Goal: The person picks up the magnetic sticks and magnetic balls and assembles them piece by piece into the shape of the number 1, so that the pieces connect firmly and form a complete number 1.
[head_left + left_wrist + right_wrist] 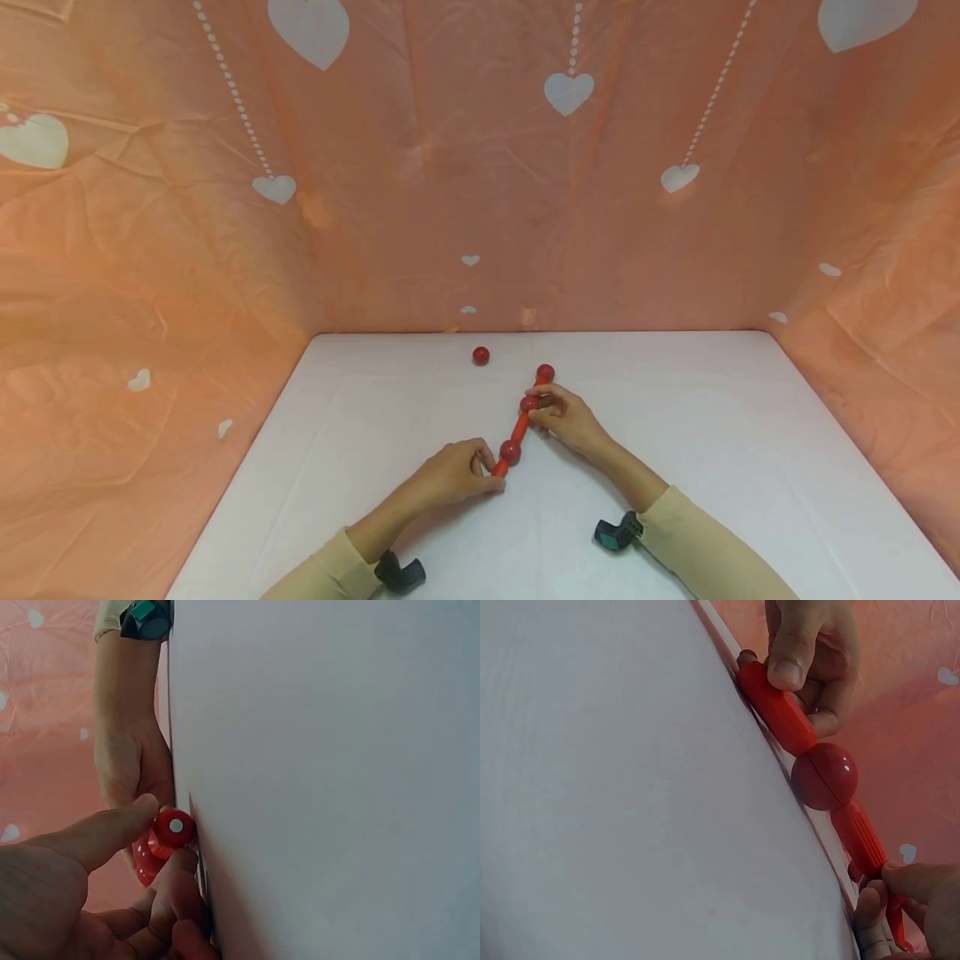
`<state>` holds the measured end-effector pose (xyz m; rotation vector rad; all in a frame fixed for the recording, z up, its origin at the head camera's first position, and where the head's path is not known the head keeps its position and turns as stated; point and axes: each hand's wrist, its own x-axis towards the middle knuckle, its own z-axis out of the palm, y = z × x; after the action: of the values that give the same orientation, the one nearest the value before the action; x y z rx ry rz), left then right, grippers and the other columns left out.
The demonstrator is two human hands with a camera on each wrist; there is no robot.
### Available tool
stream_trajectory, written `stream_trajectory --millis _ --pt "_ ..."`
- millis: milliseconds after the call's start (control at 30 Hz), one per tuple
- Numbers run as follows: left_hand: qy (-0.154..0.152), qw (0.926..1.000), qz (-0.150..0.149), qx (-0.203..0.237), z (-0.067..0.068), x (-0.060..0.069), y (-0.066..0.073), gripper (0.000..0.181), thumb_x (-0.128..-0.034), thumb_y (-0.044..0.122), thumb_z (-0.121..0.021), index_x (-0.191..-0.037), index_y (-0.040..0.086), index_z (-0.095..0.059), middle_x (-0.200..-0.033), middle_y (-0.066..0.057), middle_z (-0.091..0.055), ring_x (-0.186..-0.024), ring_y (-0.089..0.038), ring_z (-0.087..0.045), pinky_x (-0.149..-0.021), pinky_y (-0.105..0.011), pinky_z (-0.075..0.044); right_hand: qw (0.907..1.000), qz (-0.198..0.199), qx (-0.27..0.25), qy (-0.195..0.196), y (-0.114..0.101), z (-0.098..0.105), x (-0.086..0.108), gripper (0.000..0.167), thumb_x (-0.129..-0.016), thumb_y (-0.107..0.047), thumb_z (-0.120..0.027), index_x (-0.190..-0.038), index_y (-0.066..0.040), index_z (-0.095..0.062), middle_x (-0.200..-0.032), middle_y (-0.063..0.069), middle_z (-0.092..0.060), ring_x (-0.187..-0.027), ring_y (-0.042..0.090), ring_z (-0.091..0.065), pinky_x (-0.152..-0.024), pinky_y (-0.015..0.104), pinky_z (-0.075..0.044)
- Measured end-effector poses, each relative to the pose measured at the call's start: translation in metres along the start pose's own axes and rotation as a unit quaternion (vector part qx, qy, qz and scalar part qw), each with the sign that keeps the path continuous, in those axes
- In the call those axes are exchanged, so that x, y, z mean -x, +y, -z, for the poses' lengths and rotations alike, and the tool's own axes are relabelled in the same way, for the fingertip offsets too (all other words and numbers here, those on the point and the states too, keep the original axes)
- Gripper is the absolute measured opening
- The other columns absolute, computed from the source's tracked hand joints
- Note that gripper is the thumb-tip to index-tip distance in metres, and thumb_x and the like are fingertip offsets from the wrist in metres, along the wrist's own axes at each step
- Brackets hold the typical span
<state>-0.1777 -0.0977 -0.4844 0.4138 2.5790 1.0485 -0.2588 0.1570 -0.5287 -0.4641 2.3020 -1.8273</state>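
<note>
A chain of red rods and darker red balls runs slantwise over the white table. My left hand pinches the nearest rod between thumb and fingers; a pale round dot marks that rod's end in the left wrist view. Beyond it come a ball, a second rod and the middle ball. My right hand pinches the chain around this middle ball, its fingers partly covering it. A further rod leads to the far ball. The right wrist view shows the near ball joining two rods.
One loose red ball lies on the white table near its back edge, left of the chain. Orange cloth with pale hearts hangs behind and on both sides. A dark wrist device sits at the right sleeve.
</note>
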Motion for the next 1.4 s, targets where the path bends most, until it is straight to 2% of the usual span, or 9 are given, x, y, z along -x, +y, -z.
stream_trajectory --millis 233,433,567,767,967,1233,1400 --pt "0.003 1.0 0.007 0.003 0.01 -0.003 -0.001 0.027 -0.0969 0.043 -0.08 -0.099 0.018 -0.07 -0.074 0.002 -0.064 -0.067 -0.014 -0.058 -0.06 -0.029 -0.046 1.0 -0.001 0.001 -0.001 0.001 0.0 0.0 0.036 -0.101 -0.007 -0.074 -0.136 -0.004 -0.066 -0.114 0.015 -0.07 -0.082 0.022 -0.068 -0.073 0.025 -0.058" --pt "0.031 0.9994 0.011 0.014 0.024 -0.008 -0.003 0.027 -0.0981 0.039 -0.08 -0.104 0.016 -0.068 -0.085 0.0 -0.071 -0.07 -0.018 -0.067 -0.066 -0.033 -0.052 1.0 -0.003 0.004 0.002 0.001 0.0 0.0 0.037 -0.101 -0.008 -0.074 -0.137 -0.004 -0.066 -0.118 0.016 -0.069 -0.084 0.023 -0.068 -0.075 0.024 -0.058" --pt "0.056 0.9984 0.003 0.001 0.031 -0.015 -0.005 0.026 -0.0981 0.037 -0.08 -0.105 0.015 -0.068 -0.086 0.001 -0.07 -0.073 -0.017 -0.066 -0.065 -0.033 -0.054 1.0 0.0 0.002 0.001 0.001 -0.001 0.0 0.037 -0.102 -0.008 -0.073 -0.138 -0.003 -0.065 -0.119 0.017 -0.071 -0.085 0.025 -0.069 -0.076 0.024 -0.058" --pt "0.093 0.9953 -0.016 -0.019 0.039 -0.028 -0.008 0.024 -0.0981 0.035 -0.08 -0.108 0.016 -0.07 -0.092 0.004 -0.07 -0.084 -0.015 -0.064 -0.067 -0.031 -0.055 1.0 -0.006 0.005 0.002 0.001 0.0 0.0 0.037 -0.102 -0.006 -0.073 -0.138 -0.004 -0.065 -0.114 0.015 -0.07 -0.084 0.024 -0.068 -0.075 0.024 -0.058" --pt "0.129 0.9905 -0.032 -0.035 0.048 -0.044 -0.011 0.023 -0.0983 0.031 -0.081 -0.111 0.016 -0.07 -0.097 0.004 -0.071 -0.086 -0.014 -0.065 -0.07 -0.032 -0.055 1.0 -0.004 0.0 -0.002 0.0 0.001 0.0 0.038 -0.101 -0.006 -0.073 -0.138 -0.003 -0.065 -0.115 0.016 -0.07 -0.083 0.024 -0.068 -0.074 0.024 -0.058" --pt "0.162 0.9854 -0.032 -0.042 0.058 -0.065 -0.016 0.031 -0.0979 0.031 -0.081 -0.12 0.013 -0.069 -0.109 -0.001 -0.073 -0.091 -0.017 -0.064 -0.075 -0.034 -0.054 0.9999 0.005 -0.011 -0.006 -0.002 0.002 0.001 0.038 -0.102 -0.007 -0.073 -0.138 -0.001 -0.064 -0.122 0.02 -0.07 -0.085 0.026 -0.068 -0.076 0.024 -0.058" --pt "0.184 0.9809 -0.036 -0.051 0.062 -0.076 -0.022 0.033 -0.0981 0.03 -0.081 -0.123 0.014 -0.068 -0.113 -0.002 -0.07 -0.091 -0.017 -0.063 -0.074 -0.034 -0.053 1.0 -0.007 -0.005 -0.004 -0.002 0.001 0.001 0.039 -0.102 -0.007 -0.073 -0.139 -0.002 -0.064 -0.12 0.018 -0.068 -0.084 0.024 -0.067 -0.075 0.025 -0.058"
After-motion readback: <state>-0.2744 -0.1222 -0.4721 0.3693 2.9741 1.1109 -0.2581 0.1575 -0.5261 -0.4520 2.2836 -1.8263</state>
